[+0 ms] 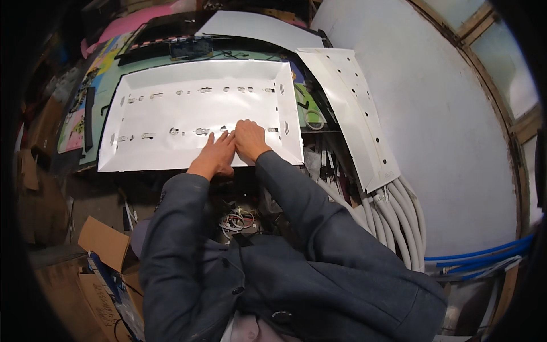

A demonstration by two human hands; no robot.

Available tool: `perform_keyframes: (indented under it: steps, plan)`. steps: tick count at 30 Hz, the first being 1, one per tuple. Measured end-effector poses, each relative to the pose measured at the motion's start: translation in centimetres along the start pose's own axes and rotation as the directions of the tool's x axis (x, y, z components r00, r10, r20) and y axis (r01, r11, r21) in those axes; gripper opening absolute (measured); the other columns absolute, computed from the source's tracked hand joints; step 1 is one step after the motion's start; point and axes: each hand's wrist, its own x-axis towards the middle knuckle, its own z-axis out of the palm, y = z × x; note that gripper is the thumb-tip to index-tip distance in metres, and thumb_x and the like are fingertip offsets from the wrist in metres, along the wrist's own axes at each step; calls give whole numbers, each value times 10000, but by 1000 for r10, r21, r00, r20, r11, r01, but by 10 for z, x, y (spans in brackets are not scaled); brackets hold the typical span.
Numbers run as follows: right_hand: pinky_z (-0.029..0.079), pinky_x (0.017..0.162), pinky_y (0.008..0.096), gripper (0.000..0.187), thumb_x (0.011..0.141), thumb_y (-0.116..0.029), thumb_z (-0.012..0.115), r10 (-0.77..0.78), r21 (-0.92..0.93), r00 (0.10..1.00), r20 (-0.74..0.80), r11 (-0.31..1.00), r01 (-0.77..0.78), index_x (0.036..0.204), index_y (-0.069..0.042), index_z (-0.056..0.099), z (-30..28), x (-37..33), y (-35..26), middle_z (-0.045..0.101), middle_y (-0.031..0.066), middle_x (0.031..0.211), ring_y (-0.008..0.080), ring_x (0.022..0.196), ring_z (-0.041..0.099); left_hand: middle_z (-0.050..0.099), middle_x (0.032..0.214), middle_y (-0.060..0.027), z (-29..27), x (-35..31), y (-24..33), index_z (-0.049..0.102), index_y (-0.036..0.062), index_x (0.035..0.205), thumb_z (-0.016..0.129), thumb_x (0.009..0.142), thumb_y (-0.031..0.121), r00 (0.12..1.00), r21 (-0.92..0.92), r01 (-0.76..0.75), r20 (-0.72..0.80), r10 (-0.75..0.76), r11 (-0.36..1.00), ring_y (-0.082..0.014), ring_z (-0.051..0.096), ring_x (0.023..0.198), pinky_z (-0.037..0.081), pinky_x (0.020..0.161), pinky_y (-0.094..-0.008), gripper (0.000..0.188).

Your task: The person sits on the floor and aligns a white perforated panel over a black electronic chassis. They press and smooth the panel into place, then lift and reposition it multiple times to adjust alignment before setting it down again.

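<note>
A shallow white metal tray [194,111] with raised, sloping sides lies on the table in front of me. Two rows of small cut-outs or fittings run along its floor. My left hand [216,155] rests over the tray's near edge, fingers stretched across the white surface. Right beside it, my right hand [250,138] is closed in a fist-like pinch at the near row. Whatever its fingers hold is hidden beneath them. The two hands touch or nearly touch.
Another white panel [356,114] with dark holes leans along the right, above grey pipes [401,219]. A tape roll [314,119] lies at the table's right side. Cardboard boxes [102,242] stand lower left. Coiled wires [236,219] sit below the tray. Blue tubes [484,253] lie lower right.
</note>
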Motion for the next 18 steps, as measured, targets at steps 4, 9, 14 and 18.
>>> perform_keyframes:
  steps: [4, 9, 14, 18]
  plan:
    - [528, 813, 447, 203, 819, -118, 698, -124, 9, 992, -22, 992, 124, 972, 5, 644, -3, -9, 5, 661, 205, 974, 362, 965, 650, 218, 1678, -141, -7, -5, 4, 227, 38, 1591, 832, 674, 349, 999, 15, 7, 35, -8, 1000, -329, 213, 1547, 197, 1230, -595, 1142]
    - [526, 817, 454, 255, 803, -104, 718, -88, 28, 996, -30, 996, 89, 999, 23, 616, 0, -10, 7, 647, 212, 993, 377, 984, 637, 209, 1682, -138, -8, -9, 5, 238, 37, 1589, 829, 671, 350, 1000, 1, 8, -1, -8, 1000, -327, 204, 1550, 204, 1227, -599, 1136]
    - [521, 825, 487, 242, 853, -134, 671, -10, 151, 999, -53, 988, 18, 1007, 28, 580, 10, -4, 6, 648, 230, 1007, 416, 976, 634, 220, 1679, -134, -8, -13, -2, 255, 32, 1583, 840, 677, 348, 1000, -4, 9, -1, -9, 1000, -320, 209, 1548, 210, 1222, -606, 1124]
    - [499, 812, 513, 197, 939, -193, 551, 69, 288, 996, -64, 957, -48, 968, -7, 607, 29, 6, 42, 668, 223, 935, 424, 930, 639, 218, 1677, -137, -5, -7, 2, 262, 33, 1578, 842, 662, 352, 1000, 4, -6, -18, 6, 1000, -318, 207, 1548, 217, 1220, -600, 1130]
